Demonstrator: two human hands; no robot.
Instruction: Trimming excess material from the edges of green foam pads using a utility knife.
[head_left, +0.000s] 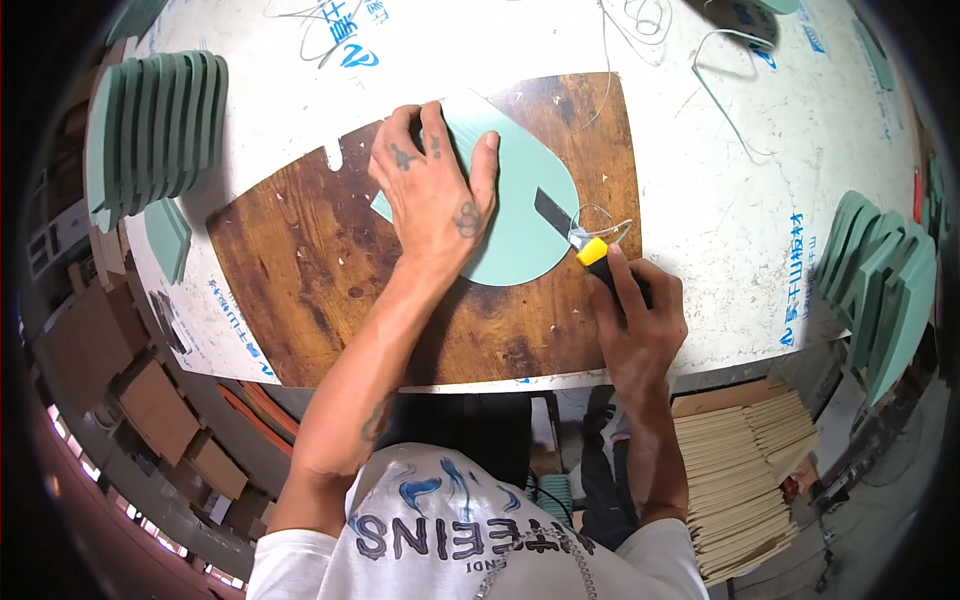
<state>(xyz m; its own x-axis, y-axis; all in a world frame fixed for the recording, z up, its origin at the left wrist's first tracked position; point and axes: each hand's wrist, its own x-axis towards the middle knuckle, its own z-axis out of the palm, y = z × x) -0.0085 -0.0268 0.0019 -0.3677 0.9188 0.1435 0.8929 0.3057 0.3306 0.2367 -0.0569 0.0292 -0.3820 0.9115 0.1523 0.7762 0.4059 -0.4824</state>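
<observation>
A pale green rounded panel lies on a brown wood-grain board. My left hand rests on its left part, thumb apart from the fingers, which bend over the panel's upper left; their tips are partly hidden. In my right hand is a utility knife with a black and yellow handle, its fingers closed round it. The dark blade points up and left across the panel's right edge. A thin curled strip loops beside the blade.
Stacked green panels stand at the left of the white table, and more green panels at the right. Loose thin strips lie at the far side. Below the front edge sits a pile of cream sheets.
</observation>
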